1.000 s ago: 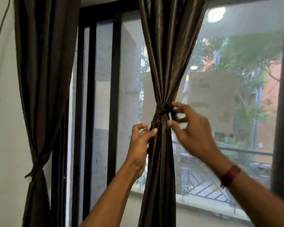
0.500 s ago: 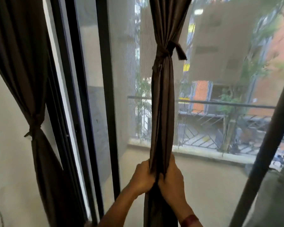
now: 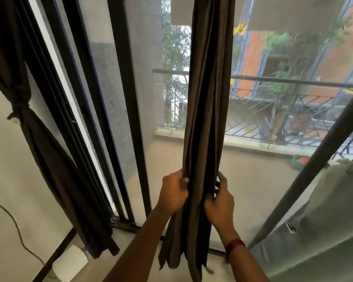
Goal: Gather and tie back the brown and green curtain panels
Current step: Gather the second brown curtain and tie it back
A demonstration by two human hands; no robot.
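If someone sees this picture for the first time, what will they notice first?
The brown curtain hanging down the centre, with the left hand and right hand gripping its lower part from either side. Next, the tied curtain at the far left, cinched at its middle.

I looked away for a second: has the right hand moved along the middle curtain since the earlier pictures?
Yes. The right hand has gone down the brown curtain: earlier it was above the balcony railing, now well below it.
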